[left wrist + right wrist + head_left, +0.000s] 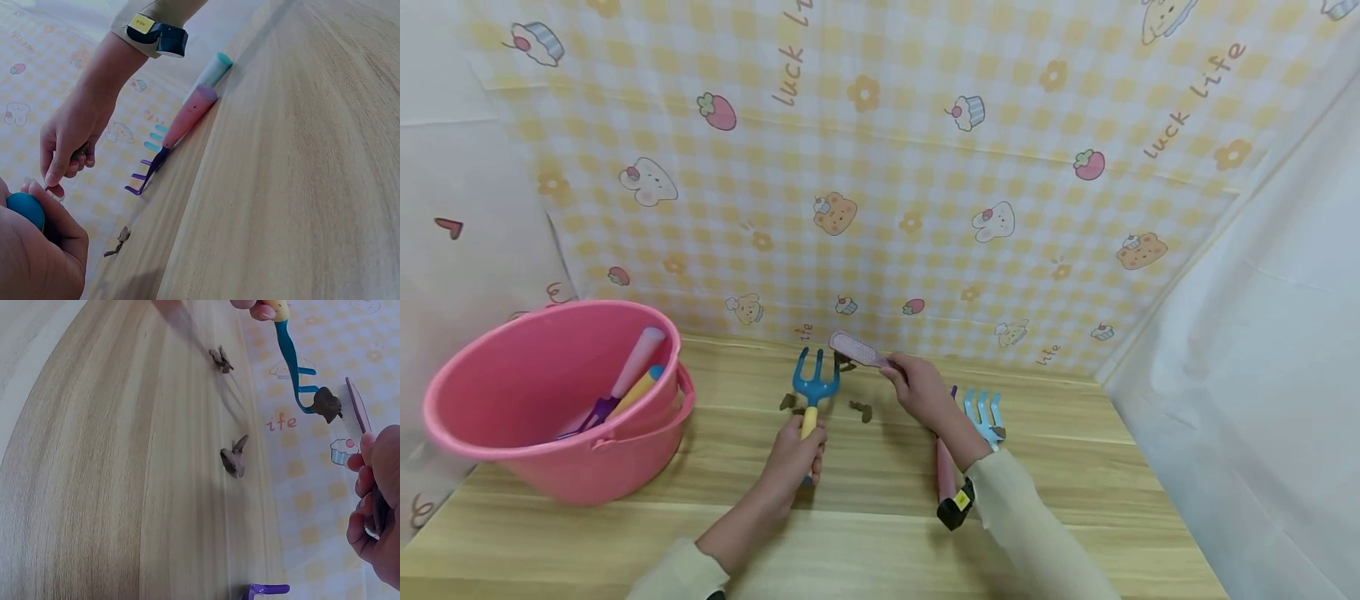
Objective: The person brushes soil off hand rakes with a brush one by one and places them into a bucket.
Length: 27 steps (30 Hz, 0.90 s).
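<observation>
My left hand grips the yellow handle of a blue garden fork, its tines raised above the table. A brown clump clings to the tine ends in the right wrist view. My right hand holds a pale pink brush by its dark, narrow handle. White bristles face the clump at close range; whether they touch it I cannot tell. More brown clumps lie on the wooden table around the fork. In the left wrist view, the left hand's fingers wrap the handle near its blue end.
A pink bucket stands at the left, holding a pink-handled purple tool and a yellow-handled one. Under and beside my right forearm lie a purple rake with a pink handle and a light blue rake. A checked cloth hangs behind.
</observation>
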### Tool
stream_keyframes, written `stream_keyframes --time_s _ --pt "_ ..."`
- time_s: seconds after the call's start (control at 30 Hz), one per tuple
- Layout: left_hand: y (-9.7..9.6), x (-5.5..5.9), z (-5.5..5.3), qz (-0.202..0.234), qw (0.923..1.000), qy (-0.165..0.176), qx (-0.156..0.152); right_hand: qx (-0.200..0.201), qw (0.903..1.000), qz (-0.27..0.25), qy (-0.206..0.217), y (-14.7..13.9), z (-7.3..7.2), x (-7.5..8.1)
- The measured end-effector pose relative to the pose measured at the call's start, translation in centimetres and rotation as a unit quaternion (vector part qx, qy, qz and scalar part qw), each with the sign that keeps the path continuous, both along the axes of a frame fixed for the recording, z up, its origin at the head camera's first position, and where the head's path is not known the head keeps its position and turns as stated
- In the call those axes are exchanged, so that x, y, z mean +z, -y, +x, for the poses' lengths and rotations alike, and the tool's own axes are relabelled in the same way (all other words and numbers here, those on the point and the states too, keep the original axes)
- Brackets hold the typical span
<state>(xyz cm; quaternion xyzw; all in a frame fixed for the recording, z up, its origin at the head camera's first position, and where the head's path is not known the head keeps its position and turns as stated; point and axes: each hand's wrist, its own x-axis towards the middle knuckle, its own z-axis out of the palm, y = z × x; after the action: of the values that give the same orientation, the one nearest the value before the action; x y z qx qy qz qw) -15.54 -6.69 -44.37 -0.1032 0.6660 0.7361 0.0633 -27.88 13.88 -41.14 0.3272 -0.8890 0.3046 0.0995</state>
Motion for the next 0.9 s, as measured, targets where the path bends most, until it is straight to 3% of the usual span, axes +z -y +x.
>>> stream_keyframes --time_s 0.53,0.9 --pt "1.0 0.5 -0.2 0.020 0.9995 0.023 0.010 -0.027 0.9969 -0.034 0.066 -2.1 0.1 -0.4" --pt "1.6 1.5 -0.9 0.026 0.9995 0.017 0.009 -0.031 0.9955 -0.040 0.080 -2.9 0.0 -0.9"
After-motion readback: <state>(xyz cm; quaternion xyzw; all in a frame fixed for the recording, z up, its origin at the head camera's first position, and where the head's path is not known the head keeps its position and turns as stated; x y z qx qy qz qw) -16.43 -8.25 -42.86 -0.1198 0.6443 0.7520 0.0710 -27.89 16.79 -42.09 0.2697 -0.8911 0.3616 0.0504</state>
